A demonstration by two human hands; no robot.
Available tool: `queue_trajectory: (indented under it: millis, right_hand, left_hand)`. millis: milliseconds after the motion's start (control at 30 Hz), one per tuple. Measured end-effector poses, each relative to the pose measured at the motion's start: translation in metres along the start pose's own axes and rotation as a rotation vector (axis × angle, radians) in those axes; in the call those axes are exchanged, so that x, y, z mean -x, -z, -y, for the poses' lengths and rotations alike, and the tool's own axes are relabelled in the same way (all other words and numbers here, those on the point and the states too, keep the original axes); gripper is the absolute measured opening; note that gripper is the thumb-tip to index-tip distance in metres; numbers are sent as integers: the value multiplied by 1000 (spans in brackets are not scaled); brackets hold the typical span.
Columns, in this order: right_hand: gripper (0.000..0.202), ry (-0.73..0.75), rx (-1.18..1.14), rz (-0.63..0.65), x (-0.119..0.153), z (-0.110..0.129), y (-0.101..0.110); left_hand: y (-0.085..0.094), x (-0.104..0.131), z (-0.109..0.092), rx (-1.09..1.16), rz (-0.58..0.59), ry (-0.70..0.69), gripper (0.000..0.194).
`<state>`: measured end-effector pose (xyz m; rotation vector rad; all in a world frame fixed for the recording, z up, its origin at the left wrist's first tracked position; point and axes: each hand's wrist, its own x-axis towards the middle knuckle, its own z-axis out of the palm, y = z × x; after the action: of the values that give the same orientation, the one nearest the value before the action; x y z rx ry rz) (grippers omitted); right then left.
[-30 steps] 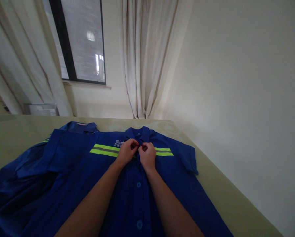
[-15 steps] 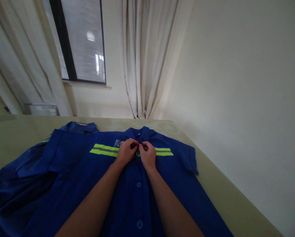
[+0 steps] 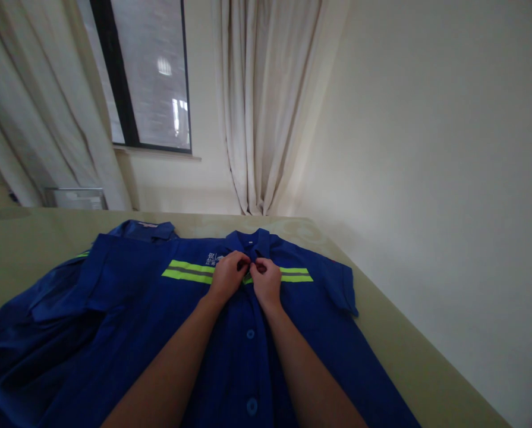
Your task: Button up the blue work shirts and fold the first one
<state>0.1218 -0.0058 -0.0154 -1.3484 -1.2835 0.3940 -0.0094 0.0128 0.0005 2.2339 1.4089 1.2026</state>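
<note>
A dark blue work shirt (image 3: 319,309) with a yellow-green reflective chest stripe lies spread out, its collar (image 3: 262,241) at the far end. At the upper front, level with the stripe, my left hand (image 3: 229,274) pinches the front edge of the shirt. Close beside it, my right hand (image 3: 267,279) is also closed in a pinch on the same edge, fingertips almost touching the left ones. Whatever small part sits between the fingertips is hidden. Lower down the front show a button (image 3: 250,334) and a larger-looking button (image 3: 252,406) nearer me.
Another blue garment (image 3: 38,333) lies rumpled on the left, partly under the shirt. Both rest on a pale green covered surface (image 3: 394,333). A white wall (image 3: 439,148) borders the right side. Behind are curtains (image 3: 266,107) and a dark-framed window (image 3: 152,71).
Both hands stay at the same place on the shirt front. Only the fingertips have shifted slightly, and the chest logo beside my left hand shows a little more.
</note>
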Motion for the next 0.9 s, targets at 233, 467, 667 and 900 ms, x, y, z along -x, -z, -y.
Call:
queue_trajectory:
  millis: [233,467,667,900]
  right_hand:
    - [17,57,21,116,3,10,4]
    - [20,42,33,102,3,7,2]
    - [15,104,85,75,1,1,2]
    - [14,108,139,60,3,7,5]
  left_hand:
    - [0,3,-1,-148,6,51,13]
    - [3,3,-2,-75,8,66,13]
    - [1,2,0,-8,16,65,19]
    - [0,3,-3,-26,16,46,18]
